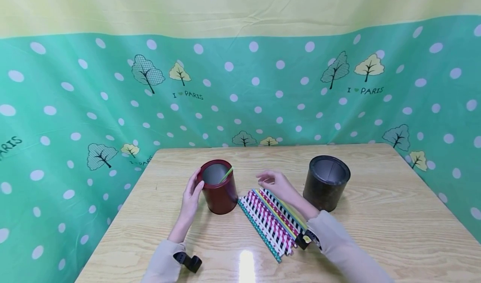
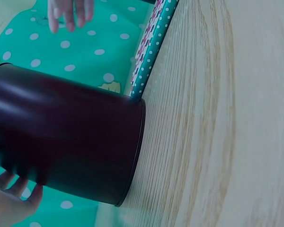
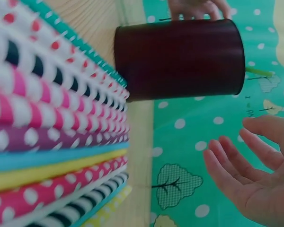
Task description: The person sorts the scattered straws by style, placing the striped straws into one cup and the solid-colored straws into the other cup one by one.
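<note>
The left hand [image 1: 189, 196] holds the side of a dark red, round, shiny can [image 1: 221, 197]. A thin light green straw [image 1: 226, 175] leans in it; deeper inside is hard to see. Striped and dotted paper straws [image 1: 264, 218] lie beside it. The right hand [image 1: 279, 185], loosely bent and holding nothing, hangs near their far ends. It seems to be between straws; a gentle pinch looks needed. Right: a black round can [image 1: 327, 191].

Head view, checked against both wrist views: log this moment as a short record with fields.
Left hand: against the dark red can
Right hand: holds nothing, near the straws' far ends
Dark red can: upright, green straw leaning inside
Straws: patterned, side by side on the wooden table
Black can: upright, right of the straws
</note>
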Demonstrator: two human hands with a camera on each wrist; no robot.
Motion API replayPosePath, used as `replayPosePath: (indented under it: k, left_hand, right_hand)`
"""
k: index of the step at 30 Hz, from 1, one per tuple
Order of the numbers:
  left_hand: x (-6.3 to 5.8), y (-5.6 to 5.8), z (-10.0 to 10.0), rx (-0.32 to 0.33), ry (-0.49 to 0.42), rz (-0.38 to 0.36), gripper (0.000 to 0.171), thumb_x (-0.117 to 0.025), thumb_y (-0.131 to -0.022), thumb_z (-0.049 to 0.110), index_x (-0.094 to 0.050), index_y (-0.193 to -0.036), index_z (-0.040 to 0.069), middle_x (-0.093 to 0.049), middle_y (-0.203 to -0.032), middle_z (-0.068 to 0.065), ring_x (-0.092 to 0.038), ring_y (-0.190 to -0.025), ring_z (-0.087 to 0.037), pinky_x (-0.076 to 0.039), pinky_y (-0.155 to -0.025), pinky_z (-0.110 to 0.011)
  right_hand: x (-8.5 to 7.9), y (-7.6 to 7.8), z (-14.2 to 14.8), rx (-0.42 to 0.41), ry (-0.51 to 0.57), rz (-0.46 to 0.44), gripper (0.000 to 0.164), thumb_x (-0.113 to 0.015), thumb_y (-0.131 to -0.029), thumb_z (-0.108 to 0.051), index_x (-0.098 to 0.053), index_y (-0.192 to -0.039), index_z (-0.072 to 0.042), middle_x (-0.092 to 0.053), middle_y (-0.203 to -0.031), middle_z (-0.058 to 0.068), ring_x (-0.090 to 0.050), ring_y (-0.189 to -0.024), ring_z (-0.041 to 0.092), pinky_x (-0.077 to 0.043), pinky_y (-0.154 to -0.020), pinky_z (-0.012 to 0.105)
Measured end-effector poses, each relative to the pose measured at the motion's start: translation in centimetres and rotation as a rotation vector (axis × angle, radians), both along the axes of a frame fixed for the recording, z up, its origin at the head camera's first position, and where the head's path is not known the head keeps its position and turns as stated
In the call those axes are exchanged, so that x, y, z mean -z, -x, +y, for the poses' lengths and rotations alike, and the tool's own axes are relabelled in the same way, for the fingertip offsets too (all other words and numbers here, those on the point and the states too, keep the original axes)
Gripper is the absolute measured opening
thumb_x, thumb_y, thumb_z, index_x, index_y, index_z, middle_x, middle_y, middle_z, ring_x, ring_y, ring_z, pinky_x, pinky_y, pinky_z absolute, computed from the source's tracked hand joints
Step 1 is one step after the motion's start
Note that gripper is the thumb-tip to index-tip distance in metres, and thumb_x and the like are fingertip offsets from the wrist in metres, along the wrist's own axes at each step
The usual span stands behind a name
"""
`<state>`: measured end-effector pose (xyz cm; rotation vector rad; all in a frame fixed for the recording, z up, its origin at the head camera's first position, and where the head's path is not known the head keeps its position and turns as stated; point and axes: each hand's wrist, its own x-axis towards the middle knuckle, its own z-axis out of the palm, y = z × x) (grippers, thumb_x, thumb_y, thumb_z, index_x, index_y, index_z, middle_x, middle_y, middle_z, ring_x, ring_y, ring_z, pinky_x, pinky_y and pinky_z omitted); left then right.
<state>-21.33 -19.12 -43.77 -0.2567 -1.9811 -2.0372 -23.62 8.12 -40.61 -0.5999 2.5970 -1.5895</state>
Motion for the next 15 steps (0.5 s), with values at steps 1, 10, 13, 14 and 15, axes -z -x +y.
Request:
replayPosePath:
  k: [1, 10, 13, 14, 15]
  left_hand:
    - [0.1, 0.0, 0.0, 0.000, 0.000, 0.007, 0.043, -0.042, -0.093, 0.007, -0.032, -0.135, 0.001, -0.033, -0.137, -0.015, -0.037, -0.115, -0.005, -0.032, -0.092, -0.012]
    - [0.1, 0.0, -0.1, 0.003, 0.009, 0.015, 0.043, -0.041, -0.093, 0.007, -0.032, -0.134, 0.000, -0.033, -0.136, -0.017, -0.038, -0.114, -0.004, -0.033, -0.091, -0.012]
    - [0.1, 0.1, -0.1, 0.007, 0.010, 0.009, 0.043, -0.042, -0.093, 0.008, -0.032, -0.135, 0.001, -0.032, -0.137, -0.016, -0.037, -0.116, -0.005, -0.032, -0.092, -0.012]
    - [0.1, 0.1, -0.1, 0.008, 0.010, 0.008, 0.043, -0.042, -0.093, 0.008, -0.032, -0.135, 0.001, -0.032, -0.137, -0.016, -0.036, -0.116, -0.006, -0.031, -0.092, -0.012]
    - [0.1, 0.1, -0.1, 0.008, 0.012, 0.008, 0.043, -0.042, -0.093, 0.008, -0.032, -0.135, 0.001, -0.032, -0.137, -0.016, -0.036, -0.117, -0.006, -0.031, -0.092, -0.011]
  right_hand:
    - [0.2, 0.0, 0.2, -0.008, -0.016, 0.007, 0.025, -0.057, -0.083, -0.005, -0.058, -0.107, 0.000, -0.063, -0.095, 0.012, -0.058, -0.086, 0.023, -0.048, -0.076, 0.030]
    - [1.5, 0.1, 1.5, -0.017, -0.101, 0.016, 0.023, -0.056, -0.084, -0.005, -0.058, -0.106, 0.001, -0.062, -0.090, 0.009, -0.058, -0.083, 0.020, -0.048, -0.075, 0.031]
    - [1.9, 0.1, 1.8, 0.005, -0.136, -0.007, 0.022, -0.057, -0.084, -0.005, -0.059, -0.105, 0.000, -0.062, -0.089, 0.007, -0.057, -0.083, 0.020, -0.048, -0.074, 0.031]
    - [2.0, 0.1, 1.9, 0.010, -0.143, -0.018, 0.022, -0.057, -0.084, -0.005, -0.059, -0.106, -0.001, -0.062, -0.089, 0.007, -0.057, -0.084, 0.020, -0.048, -0.074, 0.032]
    - [2.1, 0.0, 2.0, 0.010, -0.150, -0.027, 0.022, -0.056, -0.084, -0.005, -0.059, -0.106, -0.002, -0.062, -0.090, 0.008, -0.057, -0.084, 0.020, -0.048, -0.074, 0.032]
